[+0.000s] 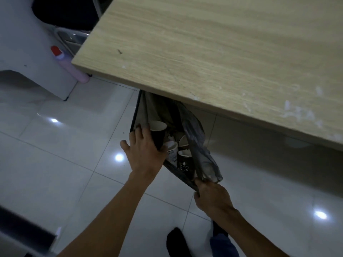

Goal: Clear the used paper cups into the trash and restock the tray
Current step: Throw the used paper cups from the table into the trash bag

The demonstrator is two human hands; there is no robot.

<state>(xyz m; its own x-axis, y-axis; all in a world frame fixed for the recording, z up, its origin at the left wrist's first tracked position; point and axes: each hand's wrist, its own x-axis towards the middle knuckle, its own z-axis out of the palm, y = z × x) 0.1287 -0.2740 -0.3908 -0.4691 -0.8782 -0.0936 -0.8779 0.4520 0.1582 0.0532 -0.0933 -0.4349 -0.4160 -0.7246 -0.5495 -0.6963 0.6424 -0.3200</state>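
The left grip (pixel 146 151) reached into the mouth of a grey trash bag (pixel 201 140). Its outer fingers were spread along the bag's left rim, and its inner side was clamped on the lower part of a dark paper cup (pixel 158 133). That cup was tilted, its white inside facing up, just over the bag's opening. The right grip (pixel 211 198) was closed tight on the near edge of the bag, pulling the plastic taut toward the person.

Inside the bag lay other used cups (pixel 172 152), touching one another. One was pale with printing, one was dark beside it, and a third was partly hidden by the plastic. The bag hung over the floor (pixel 74 164) of glossy white tiles, with its far end out of sight under the edge of the wooden counter (pixel 204 52).

A pale purple bottle (pixel 67 63) with a red cap leaned near the counter's left corner. A dark-socked foot (pixel 176 240) stood on the tiles between the forearms.
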